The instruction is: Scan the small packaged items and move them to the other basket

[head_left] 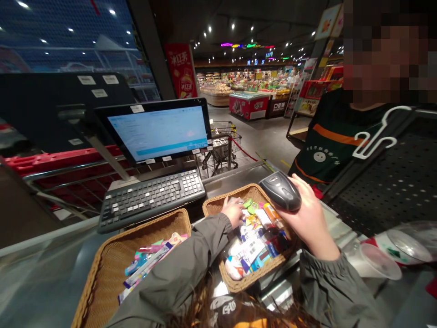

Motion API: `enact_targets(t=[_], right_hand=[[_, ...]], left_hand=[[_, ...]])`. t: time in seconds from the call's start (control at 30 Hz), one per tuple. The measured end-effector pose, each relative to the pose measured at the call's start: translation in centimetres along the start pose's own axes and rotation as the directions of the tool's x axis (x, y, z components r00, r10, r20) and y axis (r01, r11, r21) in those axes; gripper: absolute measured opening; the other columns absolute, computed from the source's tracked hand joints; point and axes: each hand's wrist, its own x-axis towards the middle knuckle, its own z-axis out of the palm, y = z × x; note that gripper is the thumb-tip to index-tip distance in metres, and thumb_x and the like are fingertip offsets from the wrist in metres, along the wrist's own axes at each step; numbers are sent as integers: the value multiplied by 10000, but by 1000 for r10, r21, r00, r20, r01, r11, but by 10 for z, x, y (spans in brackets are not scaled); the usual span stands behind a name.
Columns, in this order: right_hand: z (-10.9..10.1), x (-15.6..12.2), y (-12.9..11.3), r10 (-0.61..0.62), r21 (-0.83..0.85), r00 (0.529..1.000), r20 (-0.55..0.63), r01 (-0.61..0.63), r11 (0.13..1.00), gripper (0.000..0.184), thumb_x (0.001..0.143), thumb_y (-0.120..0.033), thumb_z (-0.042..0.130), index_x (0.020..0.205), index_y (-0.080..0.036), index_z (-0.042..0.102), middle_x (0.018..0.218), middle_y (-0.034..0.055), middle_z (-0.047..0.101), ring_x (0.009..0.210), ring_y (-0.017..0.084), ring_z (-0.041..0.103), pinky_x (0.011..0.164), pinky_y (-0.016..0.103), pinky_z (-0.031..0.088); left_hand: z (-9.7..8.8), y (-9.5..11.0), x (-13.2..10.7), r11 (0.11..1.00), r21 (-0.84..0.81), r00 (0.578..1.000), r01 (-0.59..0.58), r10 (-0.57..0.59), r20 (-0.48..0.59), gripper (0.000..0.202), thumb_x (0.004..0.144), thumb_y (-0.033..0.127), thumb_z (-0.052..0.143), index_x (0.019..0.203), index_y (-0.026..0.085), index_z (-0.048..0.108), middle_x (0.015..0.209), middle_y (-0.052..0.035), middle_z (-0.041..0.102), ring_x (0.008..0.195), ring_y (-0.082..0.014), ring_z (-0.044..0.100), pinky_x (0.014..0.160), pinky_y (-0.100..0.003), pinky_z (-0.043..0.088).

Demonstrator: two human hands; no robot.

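My right hand (pixel 309 216) is wrapped round a black handheld barcode scanner (pixel 282 191), raised over the right side of a wicker basket (pixel 234 287). Small packaged goods (pixel 252 248) fill this basket, among them white and purple packets, and an orange-capped tube (pixel 272 213) lies near the scanner. My left hand (pixel 234 212) reaches into the basket's far left corner, fingers apart and bent down onto the goods there. A greyish clear wrapper shows by its fingertips. Under my left forearm, a second wicker basket (pixel 99 259) contains several colourful slim packets (pixel 150 259).
A keyboard (pixel 153 198) and a lit monitor (pixel 160 130) stand beyond the baskets. At the right are a plastic cup (pixel 375 262), a white hanger-shaped hook (pixel 377 136) and a black perforated panel (pixel 385 182). A person in a dark top (pixel 327 146) stands across the counter.
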Motion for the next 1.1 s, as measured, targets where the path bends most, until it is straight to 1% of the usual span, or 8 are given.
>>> enact_targets(t=[0.13, 0.27, 0.33, 0.53, 0.7, 0.87, 0.97, 1.1], right_hand=[[3, 2, 1, -27, 6, 1000, 6, 27, 1000, 510, 795, -406, 679, 1245, -195, 566, 1255, 156, 613, 1328, 374, 462, 1106, 570, 386], [4, 5, -1, -28, 12, 1000, 6, 28, 1000, 512, 798, -421, 678, 1251, -212, 564, 1253, 146, 613, 1336, 372, 459, 1109, 568, 383], [5, 5, -3, -33, 21, 999, 11, 32, 999, 495, 800, -405, 676, 1243, -214, 563, 1257, 143, 611, 1339, 369, 456, 1119, 570, 368], [12, 5, -13, -30, 64, 998, 47, 27, 998, 447, 794, -392, 665, 1190, -209, 569, 1252, 162, 603, 1330, 394, 458, 1104, 625, 355], [17, 8, -27, -49, 108, 994, 93, 39, 993, 447, 771, -353, 667, 1189, -229, 568, 1274, 146, 597, 1344, 390, 444, 1122, 635, 328], [23, 12, -51, -119, 151, 990, 75, 106, 983, 451, 765, -321, 645, 1200, -234, 563, 1271, 140, 601, 1352, 392, 436, 1113, 653, 334], [27, 14, -70, -160, 170, 984, 71, 146, 974, 402, 775, -318, 630, 1167, -239, 588, 1290, 139, 589, 1367, 392, 414, 1115, 658, 330], [32, 19, -96, -228, 192, 972, 63, 212, 958, 320, 791, -338, 625, 1087, -216, 629, 1311, 157, 571, 1381, 408, 382, 1116, 685, 296]], left_hand=[[-51, -10, -16, 992, -48, 980, 120, -126, -153, 75, 801, 262, 661, 765, 253, 726, 1404, 18, 582, 1471, -317, 246, 1155, -686, 49], [-83, -18, -39, 999, -46, 961, -12, -1, -275, 124, 838, 326, 639, 837, 277, 753, 1451, 19, 538, 1488, -319, 204, 1181, -637, 69], [-81, -21, -50, 999, -46, 965, -10, -2, -262, 128, 836, 325, 637, 808, 267, 748, 1425, 13, 564, 1477, -327, 233, 1176, -649, 65], [-56, -30, -67, 973, -29, 944, 231, -231, -236, 122, 792, 230, 637, 683, 218, 689, 1282, -10, 667, 1421, -320, 356, 1165, -656, 117], [-73, -36, -76, 972, -85, 933, 220, -235, -271, 152, 864, 252, 560, 818, 238, 705, 1345, -1, 631, 1447, -305, 323, 1170, -670, 109], [-119, -35, -105, 938, -285, 833, 199, -315, -454, 286, 919, 307, 459, 1097, 255, 677, 1341, -32, 635, 1468, -298, 292, 1180, -664, 120], [-148, -31, -129, 954, -250, 731, 165, -288, -618, 241, 913, 322, 464, 993, 239, 676, 1363, -27, 618, 1478, -286, 268, 1183, -638, 155], [-180, -24, -162, 974, -101, 553, 202, -199, -809, 201, 899, 304, 478, 840, 206, 644, 1419, -49, 559, 1474, -268, 266, 1193, -523, 239]])
